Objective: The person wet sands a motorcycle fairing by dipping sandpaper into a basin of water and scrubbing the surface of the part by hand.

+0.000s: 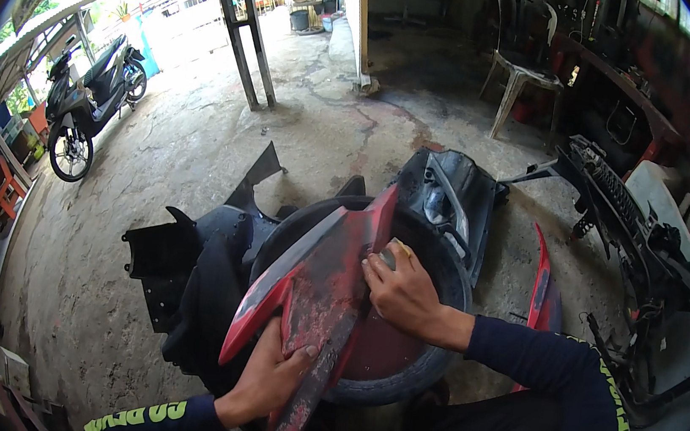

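A worn red, grey and black motorbike body panel (331,265) lies tilted over a large black round tub (393,391) that holds dark reddish liquid. My left hand (276,369) grips the panel's lower part, thumb on its surface. My right hand (393,281) is closed on a small grey sanding pad (387,256) against the panel's upper right edge, its fingertips touching the panel. The part of the panel under my left fingers is hidden.
Black plastic panels (204,259) lie left of the tub, a grey panel (442,188) behind it, a red panel (542,280) and black frame part (617,221) to the right. Farther back stand a scooter (89,105), a steel post (244,51) and a plastic chair (523,70).
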A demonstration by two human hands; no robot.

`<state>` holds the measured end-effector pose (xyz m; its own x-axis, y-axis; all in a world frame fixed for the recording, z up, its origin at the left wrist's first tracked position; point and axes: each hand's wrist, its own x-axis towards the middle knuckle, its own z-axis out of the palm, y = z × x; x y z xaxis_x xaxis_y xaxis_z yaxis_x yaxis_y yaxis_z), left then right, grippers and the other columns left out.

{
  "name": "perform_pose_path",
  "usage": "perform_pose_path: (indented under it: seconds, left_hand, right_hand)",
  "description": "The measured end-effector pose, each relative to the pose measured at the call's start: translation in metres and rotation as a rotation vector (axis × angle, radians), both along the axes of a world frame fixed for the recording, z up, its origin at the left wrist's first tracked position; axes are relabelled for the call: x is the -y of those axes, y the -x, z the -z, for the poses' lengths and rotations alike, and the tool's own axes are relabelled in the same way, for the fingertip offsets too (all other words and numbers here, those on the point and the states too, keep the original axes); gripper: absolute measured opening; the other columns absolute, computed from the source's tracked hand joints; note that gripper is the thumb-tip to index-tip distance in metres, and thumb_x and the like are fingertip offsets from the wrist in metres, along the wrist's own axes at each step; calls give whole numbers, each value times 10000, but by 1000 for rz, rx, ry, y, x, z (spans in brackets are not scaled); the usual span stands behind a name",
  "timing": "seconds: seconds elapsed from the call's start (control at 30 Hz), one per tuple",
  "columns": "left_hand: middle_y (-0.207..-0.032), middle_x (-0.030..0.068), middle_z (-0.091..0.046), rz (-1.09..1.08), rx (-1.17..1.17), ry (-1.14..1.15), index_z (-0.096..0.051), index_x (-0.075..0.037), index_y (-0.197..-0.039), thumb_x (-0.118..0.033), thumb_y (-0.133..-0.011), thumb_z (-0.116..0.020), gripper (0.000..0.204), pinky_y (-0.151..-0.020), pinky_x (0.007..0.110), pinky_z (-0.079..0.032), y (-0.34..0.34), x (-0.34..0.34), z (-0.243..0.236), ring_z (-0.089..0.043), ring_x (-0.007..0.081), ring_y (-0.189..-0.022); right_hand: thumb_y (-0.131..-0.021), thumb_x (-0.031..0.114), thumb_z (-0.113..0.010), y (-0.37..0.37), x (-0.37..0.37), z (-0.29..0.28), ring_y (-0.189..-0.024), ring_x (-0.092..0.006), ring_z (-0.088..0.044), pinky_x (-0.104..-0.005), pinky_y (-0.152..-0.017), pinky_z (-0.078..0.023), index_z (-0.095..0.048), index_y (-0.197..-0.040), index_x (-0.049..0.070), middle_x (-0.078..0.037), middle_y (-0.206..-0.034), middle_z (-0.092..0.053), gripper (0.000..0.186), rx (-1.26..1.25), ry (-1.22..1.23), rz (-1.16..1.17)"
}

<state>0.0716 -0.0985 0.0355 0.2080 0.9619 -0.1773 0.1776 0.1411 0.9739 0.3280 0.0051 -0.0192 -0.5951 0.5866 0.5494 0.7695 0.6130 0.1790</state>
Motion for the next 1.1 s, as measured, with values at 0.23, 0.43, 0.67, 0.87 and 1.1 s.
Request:
perform_pose_path:
  seconds: [0.23, 0.43, 0.67, 0.87, 1.1]
  left_hand:
    - [-1193, 160, -605, -47, -35, -16, -461, 58, -1314, -79, -976, -642, 407, -1014, 364, -471, -7, 16, -13, -588, 219, -1116]
    - [-1216, 198, -608, -62, -73, -221, -455, 58, -1315, -84, -966, -645, 422, -1013, 385, -475, -28, 25, -1, -608, 252, -1138]
    - [-1211, 206, -622, -61, -86, -187, -441, 59, -1353, -66, -955, -643, 463, -1030, 395, -473, -36, 30, -1, -623, 276, -1142]
    - [-1206, 165, -622, -64, -91, -170, -460, 42, -1340, -45, -947, -647, 444, -1005, 365, -481, -26, 33, 7, -613, 227, -1110]
    - [-1222, 149, -612, -65, -97, -198, -455, 35, -1350, -42, -936, -653, 465, -1016, 361, -468, -26, 38, 18, -595, 216, -1122]
  right_hand:
    - [-876, 142, -590, 16, 30, -9, -1147, -480, -571, -551, -1080, -455, -711, -1100, -107, -232, -1094, -664, 356, 70, 22, -3]
    - [-895, 147, -577, 6, 4, 0, -1161, -484, -560, -558, -1071, -462, -714, -1107, -100, -234, -1133, -656, 353, 158, -14, 135]
    - [-891, 160, -580, 9, 11, 1, -1235, -483, -534, -533, -1077, -441, -682, -1268, -50, -174, -1254, -655, 444, 96, 78, 259]
    - [-909, 161, -574, 17, 44, 13, -1251, -506, -532, -542, -1097, -435, -676, -1254, -58, -186, -1245, -647, 422, 24, 82, 230]
    - [-916, 167, -578, 14, 31, 27, -1256, -519, -539, -551, -1113, -425, -674, -1246, -58, -199, -1264, -640, 410, 10, 54, 266]
